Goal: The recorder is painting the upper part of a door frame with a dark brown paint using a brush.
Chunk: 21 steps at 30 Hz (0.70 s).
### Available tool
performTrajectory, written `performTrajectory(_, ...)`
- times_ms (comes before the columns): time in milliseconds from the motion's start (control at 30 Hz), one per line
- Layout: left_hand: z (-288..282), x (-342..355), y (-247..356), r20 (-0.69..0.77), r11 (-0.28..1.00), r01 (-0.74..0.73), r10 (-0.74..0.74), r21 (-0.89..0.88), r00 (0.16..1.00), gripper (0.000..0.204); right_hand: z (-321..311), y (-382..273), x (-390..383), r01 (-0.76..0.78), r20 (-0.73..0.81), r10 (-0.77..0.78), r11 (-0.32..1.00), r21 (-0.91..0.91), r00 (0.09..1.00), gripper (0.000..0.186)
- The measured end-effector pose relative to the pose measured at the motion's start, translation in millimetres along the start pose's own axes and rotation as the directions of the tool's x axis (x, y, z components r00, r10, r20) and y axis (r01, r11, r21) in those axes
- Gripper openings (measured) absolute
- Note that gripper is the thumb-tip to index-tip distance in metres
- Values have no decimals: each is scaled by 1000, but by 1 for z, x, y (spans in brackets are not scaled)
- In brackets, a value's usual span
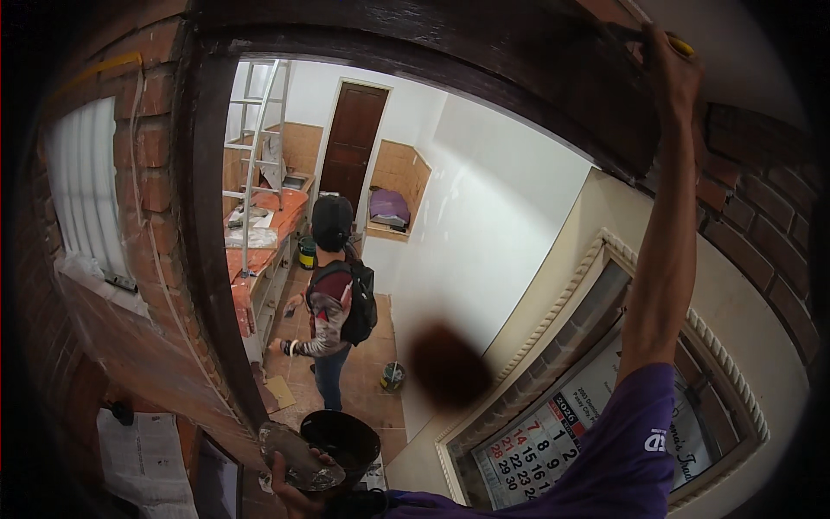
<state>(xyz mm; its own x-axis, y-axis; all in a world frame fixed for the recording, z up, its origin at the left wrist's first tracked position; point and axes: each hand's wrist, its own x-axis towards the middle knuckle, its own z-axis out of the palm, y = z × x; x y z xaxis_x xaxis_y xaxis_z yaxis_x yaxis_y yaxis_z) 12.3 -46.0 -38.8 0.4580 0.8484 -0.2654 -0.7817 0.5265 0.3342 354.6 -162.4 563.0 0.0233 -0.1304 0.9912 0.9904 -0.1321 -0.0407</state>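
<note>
High at the upper right, my right hand (670, 73) is closed round a yellow-ended tool (681, 46). Its dark working end meets the dark brown door-frame beam (519, 54), and shadow hides its exact kind. Low down, my left hand (290, 486) grips a flat grey palette-like piece (300, 458) with crumpled, foil-like edges. Just beyond that piece is a black bucket (341, 432).
Through the doorway, a person with a backpack (359, 303) stands beside a covered counter (281, 221) and a metal ladder (259, 147). A framed calendar (540, 445) hangs beneath my right arm. A blurred brown thing (450, 363) appears close up.
</note>
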Motion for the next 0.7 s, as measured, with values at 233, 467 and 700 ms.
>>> performTrajectory(233,-30,17,-3,60,998,-36,33,48,998,48,-6,-2,-3,-66,-54,82,965,254,995,35)
performTrajectory(467,-23,33,10,58,969,222,-216,-107,975,45,5,9,9,-78,-16,82,980,182,997,27)
performTrajectory(700,-11,23,-3,-26,975,-169,174,146,984,57,-25,24,-13,-123,-153,137,988,96,979,33)
